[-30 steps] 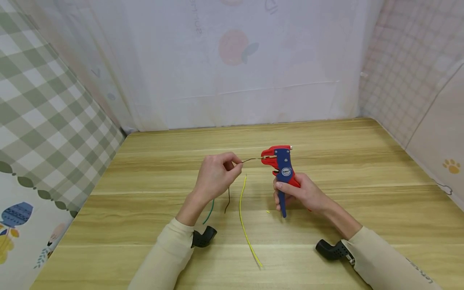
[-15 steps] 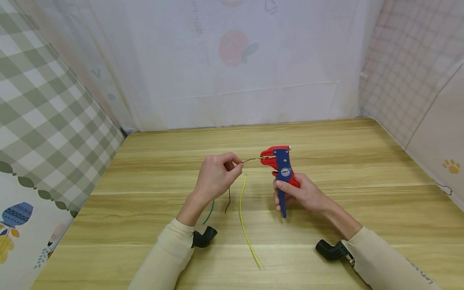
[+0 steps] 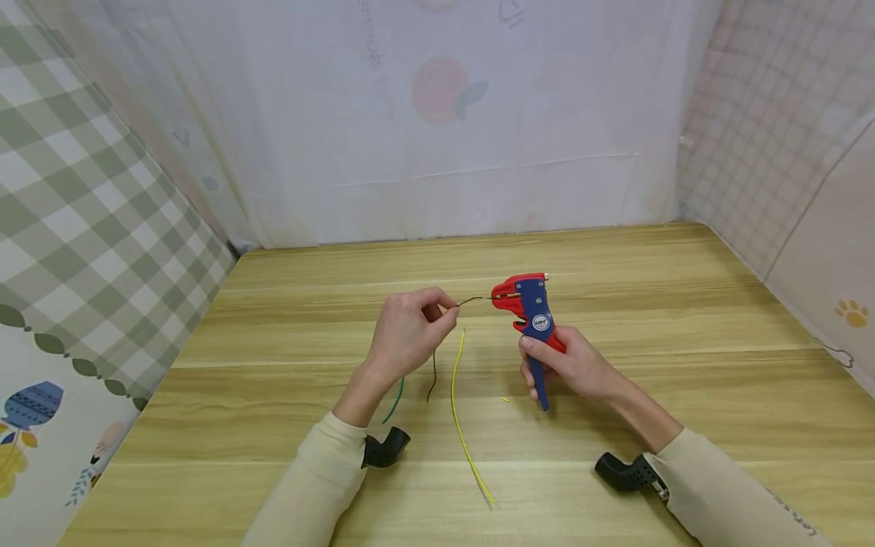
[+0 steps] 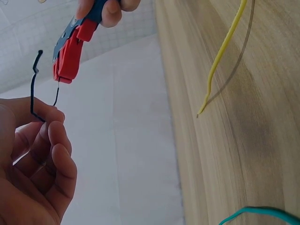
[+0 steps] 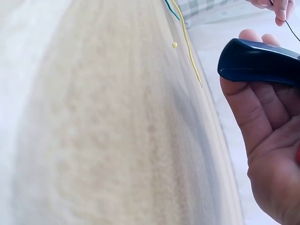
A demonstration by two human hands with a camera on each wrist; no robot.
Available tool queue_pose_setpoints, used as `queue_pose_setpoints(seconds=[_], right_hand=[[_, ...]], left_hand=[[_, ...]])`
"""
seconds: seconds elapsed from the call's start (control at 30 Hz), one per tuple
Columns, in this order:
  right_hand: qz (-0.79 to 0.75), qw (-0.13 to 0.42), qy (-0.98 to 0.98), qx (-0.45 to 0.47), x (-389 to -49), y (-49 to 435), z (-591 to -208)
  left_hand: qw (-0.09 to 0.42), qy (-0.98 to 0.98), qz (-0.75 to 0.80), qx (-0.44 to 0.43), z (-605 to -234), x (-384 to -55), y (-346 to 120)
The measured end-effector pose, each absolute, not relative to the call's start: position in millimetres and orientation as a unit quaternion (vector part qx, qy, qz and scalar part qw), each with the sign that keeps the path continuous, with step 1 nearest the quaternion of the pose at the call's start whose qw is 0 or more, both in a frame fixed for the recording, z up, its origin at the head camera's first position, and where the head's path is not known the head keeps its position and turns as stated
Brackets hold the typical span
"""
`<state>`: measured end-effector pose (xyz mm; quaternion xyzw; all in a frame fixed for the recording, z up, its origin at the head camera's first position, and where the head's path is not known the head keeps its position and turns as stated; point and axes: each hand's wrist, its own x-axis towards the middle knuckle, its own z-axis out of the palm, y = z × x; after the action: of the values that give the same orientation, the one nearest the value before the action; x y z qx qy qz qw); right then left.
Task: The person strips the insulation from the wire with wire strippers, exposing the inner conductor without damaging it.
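In the head view, my left hand pinches a thin dark wire between thumb and forefinger. One end of it reaches right to the mouth of a red-and-blue wire stripper; the other hangs below the hand. My right hand grips the stripper by its handles, fingers wrapped round the blue one. The left wrist view shows a bare, thin wire tip at the red jaws, while the dark wire's other end sticks up beside my fingers.
A yellow wire lies on the wooden table between the hands. A green wire lies partly under my left wrist. Near the stripper's handle sits a tiny yellow scrap. A white cloth hangs behind.
The stripper's blue handle has swung slightly right as my right fingers squeeze, and the gap between its red jaws looks narrower. My left hand stays almost still, the wire's hanging end shifting slightly right.
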<state>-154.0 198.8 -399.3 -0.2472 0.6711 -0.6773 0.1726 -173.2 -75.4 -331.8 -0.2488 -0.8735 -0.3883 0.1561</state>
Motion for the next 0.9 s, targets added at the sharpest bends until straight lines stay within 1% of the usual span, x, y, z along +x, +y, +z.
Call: queue_pose_setpoints(seconds=[0.37, 0.6, 0.9], right_hand=[[-0.684, 0.156, 0.668, -0.248, -152.9, 197.8, -399.4], [-0.680, 0.128, 0.685, -0.230, -152.2, 197.4, -398.1], [-0.687, 0.125, 0.679, -0.227, -151.8, 194.3, -396.0]], left_hand=[[0.149, -0.872, -0.393, -0.253, -330.0, -172.7, -75.8], [0.137, -0.874, -0.389, -0.255, -326.5, -172.0, -78.7], [0.146, -0.870, -0.394, -0.259, -326.6, -176.1, -83.7]])
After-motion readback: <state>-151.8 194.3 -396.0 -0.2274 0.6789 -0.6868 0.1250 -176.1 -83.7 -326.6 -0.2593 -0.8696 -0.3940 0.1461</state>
